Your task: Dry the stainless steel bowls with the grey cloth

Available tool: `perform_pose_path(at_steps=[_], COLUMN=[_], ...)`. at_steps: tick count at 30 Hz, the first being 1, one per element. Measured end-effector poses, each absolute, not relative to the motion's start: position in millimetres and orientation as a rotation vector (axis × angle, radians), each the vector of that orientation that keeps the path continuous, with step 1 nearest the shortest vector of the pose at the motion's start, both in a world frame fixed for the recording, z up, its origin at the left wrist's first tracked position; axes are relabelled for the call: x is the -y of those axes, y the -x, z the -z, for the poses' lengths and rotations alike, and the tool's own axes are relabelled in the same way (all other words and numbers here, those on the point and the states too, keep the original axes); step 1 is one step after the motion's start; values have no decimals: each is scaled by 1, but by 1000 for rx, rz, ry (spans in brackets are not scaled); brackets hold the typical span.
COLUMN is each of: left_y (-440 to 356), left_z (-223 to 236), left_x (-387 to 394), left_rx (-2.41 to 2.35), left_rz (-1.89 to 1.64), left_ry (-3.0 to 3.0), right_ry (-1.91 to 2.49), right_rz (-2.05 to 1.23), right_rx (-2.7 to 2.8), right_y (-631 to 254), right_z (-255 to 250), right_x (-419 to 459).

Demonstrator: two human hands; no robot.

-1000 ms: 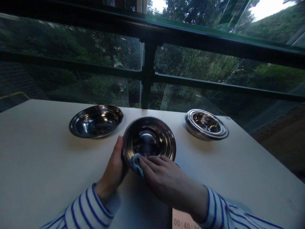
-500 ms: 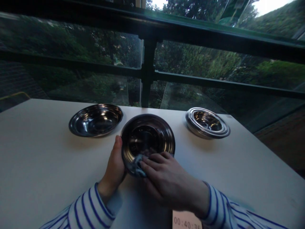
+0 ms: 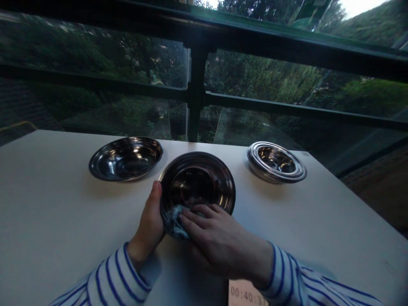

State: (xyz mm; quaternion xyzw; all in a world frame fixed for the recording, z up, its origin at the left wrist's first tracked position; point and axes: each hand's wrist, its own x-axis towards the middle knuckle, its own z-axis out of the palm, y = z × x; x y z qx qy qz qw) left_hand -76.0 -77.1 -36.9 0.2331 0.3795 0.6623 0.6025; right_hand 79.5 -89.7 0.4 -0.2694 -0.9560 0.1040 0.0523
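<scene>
A shiny stainless steel bowl (image 3: 197, 178) is tilted toward me in the middle of the view. My left hand (image 3: 149, 223) grips its left side, thumb on the rim and the other fingers hidden behind it. My right hand (image 3: 219, 240) presses a crumpled bluish cloth (image 3: 177, 221) against the near left part of the bowl's rim and inner wall. The fingers of that hand are bent over the cloth, and its thumb is hidden underneath.
On the white table (image 3: 57, 212), a wide steel bowl (image 3: 127, 159) sits at the back left. A stack of nested steel bowls (image 3: 276, 163) stands at the back right. A pinkish card with a timer display (image 3: 247, 294) lies at the near edge. Behind the table is a dark-framed window (image 3: 196, 93).
My right hand and the cloth have shifted slightly left along the near rim. My left hand keeps its hold on the bowl, which has tilted slightly. The other bowls stay in place.
</scene>
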Motion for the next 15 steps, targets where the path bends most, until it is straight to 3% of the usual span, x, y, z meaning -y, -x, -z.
perform_pose_path(at_steps=[15], left_y=[75], left_z=[36], left_x=[78], left_rx=[-889], left_rz=[-1567], left_ry=[-622], right_ry=[897], right_rz=[-372], right_rx=[2953], right_y=[-86], right_z=[-6], right_x=[91])
